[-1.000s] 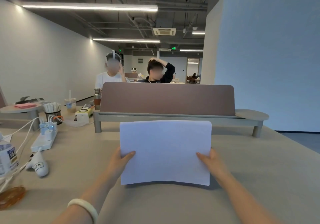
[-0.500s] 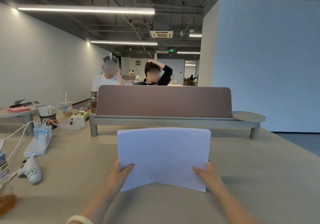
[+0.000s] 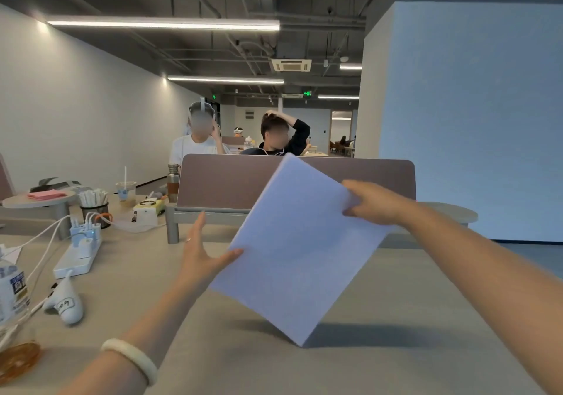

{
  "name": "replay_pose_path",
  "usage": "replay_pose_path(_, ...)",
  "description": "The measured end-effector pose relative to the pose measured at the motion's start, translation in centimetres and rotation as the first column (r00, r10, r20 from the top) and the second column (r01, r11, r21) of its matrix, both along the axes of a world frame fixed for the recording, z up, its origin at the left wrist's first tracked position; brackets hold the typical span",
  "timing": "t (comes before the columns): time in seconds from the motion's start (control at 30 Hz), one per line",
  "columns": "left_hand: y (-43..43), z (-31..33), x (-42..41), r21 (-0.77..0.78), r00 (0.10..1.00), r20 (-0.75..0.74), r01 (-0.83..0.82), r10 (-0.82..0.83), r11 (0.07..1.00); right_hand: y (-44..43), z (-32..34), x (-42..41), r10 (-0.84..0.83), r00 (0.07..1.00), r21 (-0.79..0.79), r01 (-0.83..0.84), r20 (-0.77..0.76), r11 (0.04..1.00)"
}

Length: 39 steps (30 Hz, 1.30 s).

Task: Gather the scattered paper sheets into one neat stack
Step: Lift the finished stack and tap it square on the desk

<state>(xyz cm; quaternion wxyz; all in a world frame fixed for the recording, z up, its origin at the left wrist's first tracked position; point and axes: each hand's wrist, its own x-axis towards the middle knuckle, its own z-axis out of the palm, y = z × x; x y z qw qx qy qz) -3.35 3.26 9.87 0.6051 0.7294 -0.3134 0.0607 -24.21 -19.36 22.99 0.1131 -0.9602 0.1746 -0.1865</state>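
One stack point(image 3: 300, 251) stands tilted on its near corner on the worktop point(image 3: 426, 349). Our right hand point(image 3: 376, 204) pinches its far-right edge; our left hand point(image 3: 202, 256) is wide open, thumb touching. We judge it light and floppy, so grip both edges.

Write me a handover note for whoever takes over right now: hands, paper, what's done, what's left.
Right hand: pinching the upper right edge of the paper stack.
Left hand: open, thumb touching the stack's left edge.
Stack: tilted diagonally, lowest corner at or just above the desk.
Done: the sheets appear gathered; no loose ones visible on the desk.
Left: square the edges, lay the stack flat.
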Motion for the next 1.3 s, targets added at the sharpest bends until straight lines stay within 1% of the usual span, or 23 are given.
replay_pose_path(0.07,-0.3,0.9,-0.9,0.074,0.987,-0.007,0.161,-0.161,0.984,2.1,2.4,1.4,0.013,0.989,-0.127,-0.032,-0.149,0.991)
replay_pose_path(0.13,-0.7,0.3,-1.5,0.093,0.952,-0.079,0.304,-0.297,0.948,4.1,2.8,2.9,0.002,0.965,-0.214,-0.06,-0.262,0.975)
replay_pose_path(0.2,-0.9,-0.8,-2.3,0.034,0.918,-0.165,0.372,-0.361,0.928,5.2,2.5,4.0,-0.006,0.952,-0.256,-0.076,-0.306,0.964)
replay_pose_path(0.27,-1.0,-1.6,-2.8,-0.051,0.908,-0.194,0.368,-0.371,0.928,5.6,2.3,4.4,0.024,0.961,-0.252,-0.096,-0.274,0.963)
replay_pose_path(0.33,-0.9,-2.0,-2.8,-0.098,0.902,-0.203,0.368,-0.381,0.925,5.3,2.7,3.9,0.05,0.987,-0.16,-0.075,-0.152,0.984)
replay_pose_path(0.37,-0.9,-2.1,-2.6,-0.105,0.9,-0.205,0.371,-0.385,0.923,5.0,2.8,3.4,0.053,0.996,-0.075,-0.058,-0.073,0.996)
replay_pose_path(0.4,-0.9,-2.2,-2.5,-0.106,0.9,-0.205,0.371,-0.385,0.923,4.6,2.8,2.6,0.052,0.999,0.045,-0.052,0.011,0.998)
replay_pose_path(0.43,-1.0,-2.4,-2.4,-0.106,0.902,-0.207,0.364,-0.379,0.925,4.0,2.3,1.8,0.049,0.994,0.197,-0.067,0.097,0.978)
replay_pose_path(0.47,-1.0,-2.5,-2.3,-0.106,0.906,-0.208,0.355,-0.37,0.929,3.4,1.4,0.8,0.041,0.984,0.353,-0.102,0.174,0.93)
replay_pose_path(0.5,-1.1,-2.5,-2.2,-0.108,0.908,-0.208,0.347,-0.362,0.932,2.6,0.0,0.0,0.03,0.969,0.488,-0.151,0.246,0.86)
replay_pose_path(0.53,-1.2,-2.5,-2.2,-0.109,0.908,-0.206,0.349,-0.365,0.931,1.8,-1.9,-0.7,0.01,0.953,0.589,-0.194,0.302,0.785)
replay_pose_path(0.57,-1.3,-2.5,-2.3,-0.11,0.904,-0.202,0.361,-0.376,0.926,1.0,-4.3,-1.2,-0.014,0.943,0.659,-0.221,0.331,0.719)
replay_pose_path(0.6,-1.3,-2.5,-2.3,-0.114,0.9,-0.201,0.37,-0.386,0.922,0.7,-6.7,-1.5,-0.035,0.94,0.703,-0.229,0.339,0.674)
replay_pose_path(0.7,-1.4,-3.3,-2.6,-0.139,0.903,-0.227,0.341,-0.365,0.93,1.4,-13.8,-0.7,-0.1,0.944,0.763,-0.188,0.313,0.619)
replay_pose_path(0.73,-1.5,-3.7,-2.9,-0.147,0.906,-0.245,0.316,-0.344,0.937,1.9,-15.6,-0.2,-0.129,0.936,0.78,-0.191,0.328,0.597)
replay_pose_path(0.8,-1.9,-4.4,-3.3,-0.165,0.912,-0.272,0.271,-0.307,0.948,2.9,-17.6,1.2,-0.217,0.909,0.793,-0.17,0.355,0.585)
replay_pose_path(0.87,-2.4,-4.2,-3.6,-0.182,0.922,-0.256,0.248,-0.289,0.951,3.4,-17.4,2.1,-0.292,0.869,0.785,-0.159,0.399,0.599)
replay_pose_path(0.97,-3.0,-3.2,-3.5,-0.187,0.935,-0.224,0.235,-0.275,0.954,3.6,-15.9,2.6,-0.334,0.832,0.764,-0.155,0.443,0.627)
replay_pose_path(1.03,-3.0,-3.6,-3.6,-0.172,0.932,-0.245,0.228,-0.266,0.958,3.5,-16.3,2.6,-0.338,0.841,0.764,-0.13,0.423,0.631)
replay_pose_path(1.13,-2.8,-5.6,-4.2,-0.114,0.927,-0.276,0.231,-0.254,0.966,3.6,-18.4,2.2,-0.365,0.865,0.79,-0.056,0.343,0.611)
replay_pose_path(1.3,-3.2,-6.2,-5.0,-0.106,0.937,-0.263,0.211,-0.232,0.972,4.1,-19.7,2.0,-0.356,0.88,0.794,-0.037,0.313,0.607)
